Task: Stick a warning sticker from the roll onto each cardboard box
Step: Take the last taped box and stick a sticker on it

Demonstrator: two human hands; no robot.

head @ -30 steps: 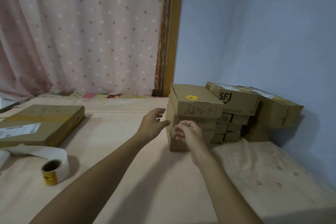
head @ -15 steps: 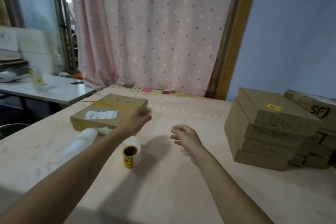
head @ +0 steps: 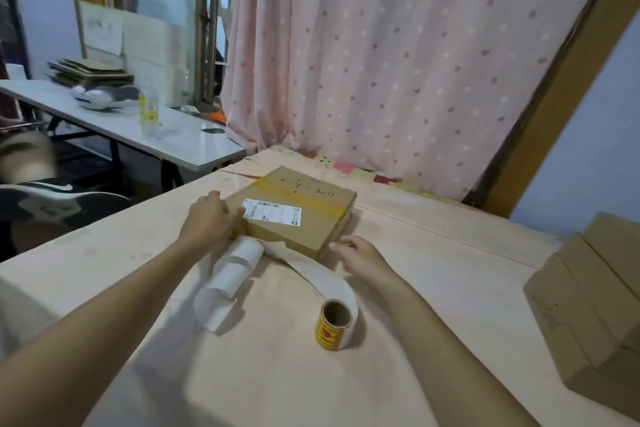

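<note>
Both bare arms outstretched, left hand (head: 211, 218) knuckles-up with fingers out of sight, right hand (head: 360, 255) fingers loosely bent.

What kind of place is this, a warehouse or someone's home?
Probably a room at home used for packing parcels: a pink dotted curtain, a cloth-covered table holding a labelled cardboard box and a sticker roll, and more stacked boxes at the right.
</note>
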